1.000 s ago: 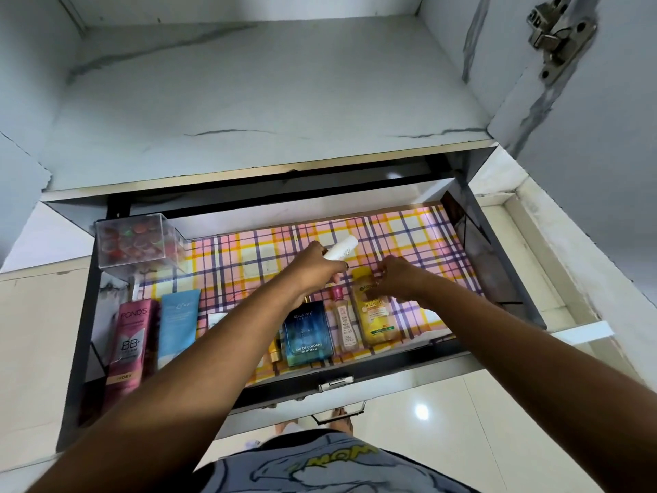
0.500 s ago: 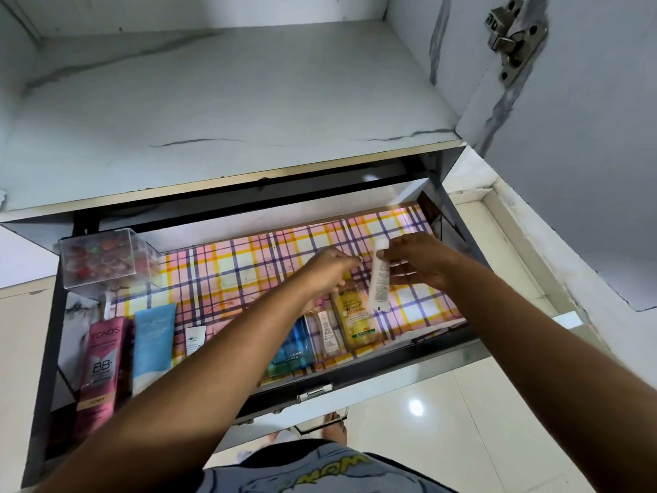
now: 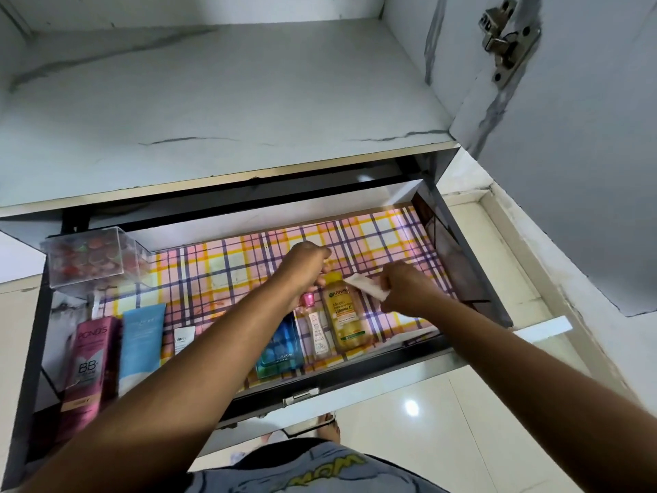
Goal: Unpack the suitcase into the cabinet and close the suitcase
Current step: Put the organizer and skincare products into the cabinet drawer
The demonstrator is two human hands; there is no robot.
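- A white marble-patterned cabinet stood over glossy cream floor tiles.
- Its black pulled-out drawer, lined with pink-yellow checked paper, held toiletries.
- The right hand pinched a small white tube, at three o'clock of the yellow bottle.
- The left hand was curled; whether it held anything couldn't be told.

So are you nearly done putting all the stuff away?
Partly. A yellow bottle, pink box and blue tube already lie in the drawer. The right hand holds a small white tube, still to set down. The suitcase isn't in view, so the rest is unknown.
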